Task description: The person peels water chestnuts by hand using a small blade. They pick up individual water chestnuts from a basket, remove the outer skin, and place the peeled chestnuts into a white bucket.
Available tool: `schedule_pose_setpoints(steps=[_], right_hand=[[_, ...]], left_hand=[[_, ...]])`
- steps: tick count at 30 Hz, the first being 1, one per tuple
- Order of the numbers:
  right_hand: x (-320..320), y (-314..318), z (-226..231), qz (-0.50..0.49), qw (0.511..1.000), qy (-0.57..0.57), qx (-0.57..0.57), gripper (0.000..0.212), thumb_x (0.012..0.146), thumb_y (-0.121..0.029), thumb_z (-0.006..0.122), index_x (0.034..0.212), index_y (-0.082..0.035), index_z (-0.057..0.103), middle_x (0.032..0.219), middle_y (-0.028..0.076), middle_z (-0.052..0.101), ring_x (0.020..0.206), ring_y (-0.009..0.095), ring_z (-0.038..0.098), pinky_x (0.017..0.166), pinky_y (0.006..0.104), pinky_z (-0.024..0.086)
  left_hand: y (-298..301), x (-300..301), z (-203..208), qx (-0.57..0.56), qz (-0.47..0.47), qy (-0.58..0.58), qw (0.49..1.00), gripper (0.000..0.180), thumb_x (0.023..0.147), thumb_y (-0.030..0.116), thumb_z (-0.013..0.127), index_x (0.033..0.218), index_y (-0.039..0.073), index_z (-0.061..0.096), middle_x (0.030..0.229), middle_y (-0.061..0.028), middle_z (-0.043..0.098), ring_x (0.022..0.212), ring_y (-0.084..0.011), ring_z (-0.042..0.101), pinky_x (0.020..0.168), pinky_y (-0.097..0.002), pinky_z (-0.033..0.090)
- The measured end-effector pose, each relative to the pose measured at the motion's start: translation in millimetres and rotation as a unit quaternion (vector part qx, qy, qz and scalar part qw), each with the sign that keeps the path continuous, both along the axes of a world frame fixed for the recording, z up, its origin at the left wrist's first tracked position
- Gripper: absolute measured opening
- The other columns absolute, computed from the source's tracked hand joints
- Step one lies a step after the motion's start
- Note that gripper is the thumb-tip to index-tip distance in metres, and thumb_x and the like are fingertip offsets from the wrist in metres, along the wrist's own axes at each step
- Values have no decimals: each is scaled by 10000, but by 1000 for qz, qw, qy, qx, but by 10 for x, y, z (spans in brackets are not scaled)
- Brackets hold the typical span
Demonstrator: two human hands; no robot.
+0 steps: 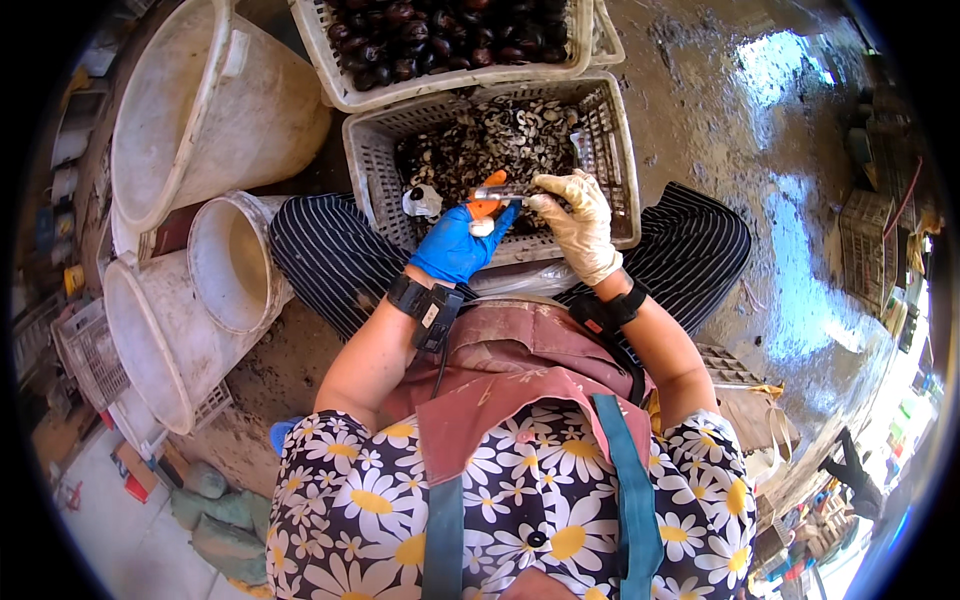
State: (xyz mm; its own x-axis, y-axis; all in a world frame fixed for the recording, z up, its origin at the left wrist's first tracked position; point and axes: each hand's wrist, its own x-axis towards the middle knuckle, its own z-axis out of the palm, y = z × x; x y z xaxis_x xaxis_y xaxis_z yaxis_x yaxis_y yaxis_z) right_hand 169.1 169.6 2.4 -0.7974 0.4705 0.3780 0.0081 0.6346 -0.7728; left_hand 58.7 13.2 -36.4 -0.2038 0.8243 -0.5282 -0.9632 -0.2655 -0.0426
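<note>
My left hand wears a blue glove with orange covers on some fingers. My right hand is in a stained whitish glove. Their fingertips meet over a pale plastic crate between my knees. A slim, silvery, partly clear object lies between the fingers of both hands; its exact kind is too small to tell. Small whitish and dark pieces cover the crate's bottom. Near my left hand, a white lump with a dark spot sits against the crate's side.
Beyond stands another crate full of glossy dark oval items. To the left, a big tub and smaller buckets lie tipped on their sides. Wet, muddy floor stretches to the right, with more crates along the edge.
</note>
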Motion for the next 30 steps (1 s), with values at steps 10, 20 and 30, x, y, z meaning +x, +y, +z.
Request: schedule_pose_setpoints(steps=[10, 20, 30], right_hand=[[39, 179, -158, -57, 996, -64, -29, 207, 719, -136, 746, 910, -100, 673, 820, 28, 656, 759, 187, 570, 775, 316, 448], [130, 140, -107, -12, 987, -74, -140, 197, 743, -131, 736, 921, -68, 681, 830, 54, 650, 778, 189, 588, 720, 296, 472], [147, 147, -245, -24, 971, -92, -218, 187, 761, -129, 727, 929, -61, 683, 868, 57, 647, 797, 166, 585, 732, 289, 475]], left_hand=[[65, 57, 83, 7, -1, 56, 998, 311, 894, -10, 505, 1205, -16, 508, 1136, -145, 571, 1087, -234, 550, 980, -321, 453], [70, -21, 334, -126, -151, 228, 954, 320, 884, 68, 570, 1203, 65, 539, 1068, -83, 630, 914, -204, 637, 691, -241, 539], [-23, -102, 117, 43, -154, 151, 976, 397, 869, 15, 569, 1256, 67, 498, 1122, -99, 612, 841, -144, 612, 665, -201, 490]])
